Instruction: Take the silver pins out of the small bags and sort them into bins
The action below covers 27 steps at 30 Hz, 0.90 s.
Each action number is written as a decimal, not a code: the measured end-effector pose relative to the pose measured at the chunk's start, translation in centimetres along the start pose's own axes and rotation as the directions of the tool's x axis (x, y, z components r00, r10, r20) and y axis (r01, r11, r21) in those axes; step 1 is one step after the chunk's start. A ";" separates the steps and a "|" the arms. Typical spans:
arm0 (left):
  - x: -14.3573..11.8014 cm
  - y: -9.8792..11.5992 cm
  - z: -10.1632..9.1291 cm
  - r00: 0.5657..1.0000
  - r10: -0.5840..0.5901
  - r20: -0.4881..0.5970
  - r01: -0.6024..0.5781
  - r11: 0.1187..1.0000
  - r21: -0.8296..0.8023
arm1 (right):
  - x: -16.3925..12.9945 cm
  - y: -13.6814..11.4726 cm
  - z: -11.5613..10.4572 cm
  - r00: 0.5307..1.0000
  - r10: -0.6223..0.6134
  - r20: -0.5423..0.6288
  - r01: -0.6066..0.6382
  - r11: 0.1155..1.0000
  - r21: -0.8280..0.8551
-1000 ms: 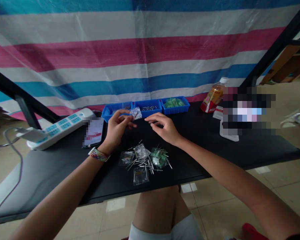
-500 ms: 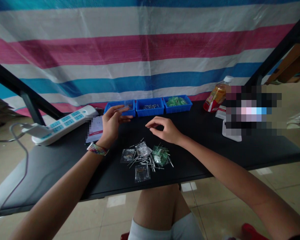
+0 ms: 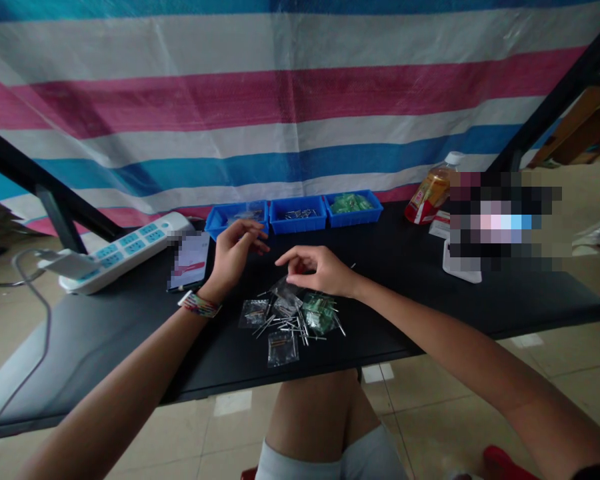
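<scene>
My right hand (image 3: 323, 270) hovers over the upper edge of a pile, its fingers curled and thumb drawn in. What it may hold is hidden, though a thin bright tip shows just behind the hand. A small clear plastic bag (image 3: 286, 288) lies or hangs right below its thumb; I cannot tell which. To the left my left hand (image 3: 237, 250) is raised with loosely bent fingers apart, nothing visible in it, close to the left blue bin (image 3: 215, 230). The pile has thin metal rods (image 3: 300, 327), small clear bags (image 3: 283, 350) and green bags (image 3: 320, 313).
The middle blue bin (image 3: 297, 225) contains small metal pieces, and the right blue bin (image 3: 355, 219) green bags. A power strip (image 3: 130, 250) and a phone (image 3: 191, 260) are at left. A drink bottle (image 3: 433, 190) and a white object (image 3: 463, 263) are at right.
My right hand has come down and left, closer to the pile. My left hand has drawn back from the left bin, lower and slightly right. A clear bag now shows below the right thumb.
</scene>
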<state>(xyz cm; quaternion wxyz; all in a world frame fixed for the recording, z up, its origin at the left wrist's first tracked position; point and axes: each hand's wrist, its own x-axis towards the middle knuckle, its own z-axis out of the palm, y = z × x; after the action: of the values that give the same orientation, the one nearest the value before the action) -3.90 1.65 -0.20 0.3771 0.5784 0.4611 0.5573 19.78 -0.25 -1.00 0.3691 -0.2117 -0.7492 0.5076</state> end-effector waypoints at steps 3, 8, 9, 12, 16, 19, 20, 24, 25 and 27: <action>-0.4 0.4 0.2 0.975 -0.018 0.222 0.024 0.999 -0.025 | 0.5 0.2 -0.9 0.981 0.074 -0.177 -0.037 0.978 0.205; -1.8 1.7 2.0 0.912 -0.019 0.410 -0.032 0.993 0.118 | 1.0 0.9 -1.6 0.923 0.154 -0.354 -0.033 0.944 0.327; -2.0 1.9 2.3 0.912 -0.025 0.410 -0.032 0.991 0.130 | 1.0 1.0 -1.6 0.919 0.168 -0.357 -0.041 0.941 0.337; -2.2 2.1 2.7 0.925 -0.028 0.378 -0.021 0.992 0.125 | 1.0 1.2 -1.5 0.927 0.216 -0.307 -0.094 0.926 0.367; -1.9 1.6 2.1 0.924 -0.007 0.383 -0.064 0.983 0.172 | 1.0 1.1 -1.1 0.946 0.240 -0.217 -0.150 0.920 0.362; -1.8 1.5 1.5 0.907 0.032 0.420 -0.148 0.957 0.248 | 1.0 1.0 -1.0 0.952 0.231 -0.199 -0.151 0.924 0.352; -1.9 1.5 1.4 0.898 0.042 0.437 -0.179 0.944 0.276 | 1.0 1.0 -1.0 0.953 0.231 -0.195 -0.152 0.924 0.351; -2.0 1.7 1.2 0.871 0.039 0.489 -0.221 0.921 0.321 | 1.0 0.9 -1.0 0.954 0.247 -0.170 -0.174 0.918 0.356; -2.0 1.7 1.2 0.873 0.034 0.487 -0.213 0.924 0.318 | 1.0 0.8 -1.0 0.953 0.251 -0.167 -0.178 0.915 0.363; -1.9 1.7 1.2 0.884 0.031 0.466 -0.196 0.930 0.310 | 0.9 0.8 -1.0 0.953 0.260 -0.155 -0.185 0.905 0.383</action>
<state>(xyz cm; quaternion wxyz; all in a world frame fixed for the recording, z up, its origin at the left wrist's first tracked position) -2.38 -0.62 0.76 0.3320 0.7762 0.4162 0.3379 19.92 1.33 -1.18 0.4156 -0.2745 -0.5714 0.6523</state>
